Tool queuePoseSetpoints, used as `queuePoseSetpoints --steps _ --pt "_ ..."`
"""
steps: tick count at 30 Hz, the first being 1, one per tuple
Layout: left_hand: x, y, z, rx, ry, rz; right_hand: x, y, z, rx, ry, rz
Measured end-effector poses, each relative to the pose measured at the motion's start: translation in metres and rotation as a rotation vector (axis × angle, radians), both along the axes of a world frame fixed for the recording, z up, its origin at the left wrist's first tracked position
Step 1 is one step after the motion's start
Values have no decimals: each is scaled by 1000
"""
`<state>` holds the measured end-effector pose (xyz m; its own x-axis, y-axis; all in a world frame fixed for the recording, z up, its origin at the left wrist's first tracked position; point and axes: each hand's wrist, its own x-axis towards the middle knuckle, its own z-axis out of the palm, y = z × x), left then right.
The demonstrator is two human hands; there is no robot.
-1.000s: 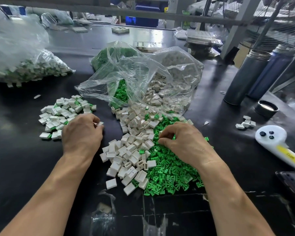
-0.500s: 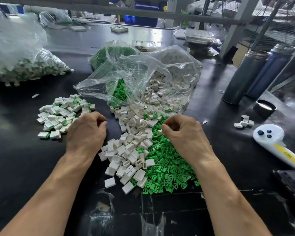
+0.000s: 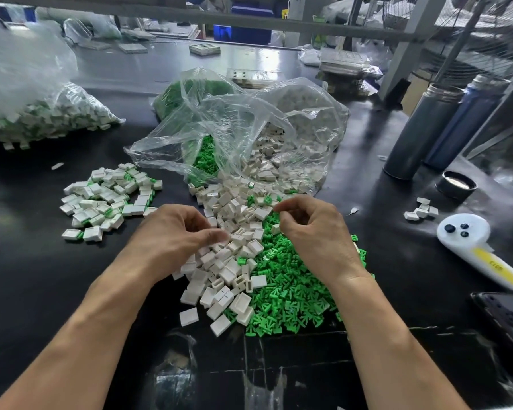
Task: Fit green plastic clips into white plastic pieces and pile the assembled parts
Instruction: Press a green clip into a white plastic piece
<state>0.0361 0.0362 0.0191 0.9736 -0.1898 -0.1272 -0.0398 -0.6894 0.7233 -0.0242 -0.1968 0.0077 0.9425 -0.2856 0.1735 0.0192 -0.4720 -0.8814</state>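
A heap of loose white pieces [image 3: 234,261] lies mid-table, with a heap of green clips [image 3: 290,291] against its right side. Assembled white-and-green parts [image 3: 107,199] form a pile to the left. My left hand [image 3: 175,235] hovers over the white heap with its fingers curled down; the fingertips are blurred, so I cannot tell whether it holds anything. My right hand [image 3: 311,229] is raised above the green clips. Its thumb and forefinger pinch together on what seems to be a small clip, mostly hidden by the fingers.
An open clear bag [image 3: 249,137] behind the heaps spills both kinds of part. A full bag of assembled parts [image 3: 42,116] sits far left. Two metal flasks [image 3: 421,128], a lid [image 3: 456,184], a white controller [image 3: 474,244] and a few stray white pieces [image 3: 421,210] are on the right.
My left hand has moved right, from beside the assembled pile to over the white pieces. My right hand has lifted off the green clips with its fingers pinched.
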Motion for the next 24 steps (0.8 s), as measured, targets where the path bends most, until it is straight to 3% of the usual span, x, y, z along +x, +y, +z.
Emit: queuePoseSetpoints --steps 7,13,24 --pt "-3 1 0 -40 -40 -39 1 2 0 99 -8 58" --pt "-14 -16 0 -346 -224 -154 0 7 5 194 -40 66" --pt "-22 -35 -6 -607 -205 -184 -1 15 9 320 -104 165"
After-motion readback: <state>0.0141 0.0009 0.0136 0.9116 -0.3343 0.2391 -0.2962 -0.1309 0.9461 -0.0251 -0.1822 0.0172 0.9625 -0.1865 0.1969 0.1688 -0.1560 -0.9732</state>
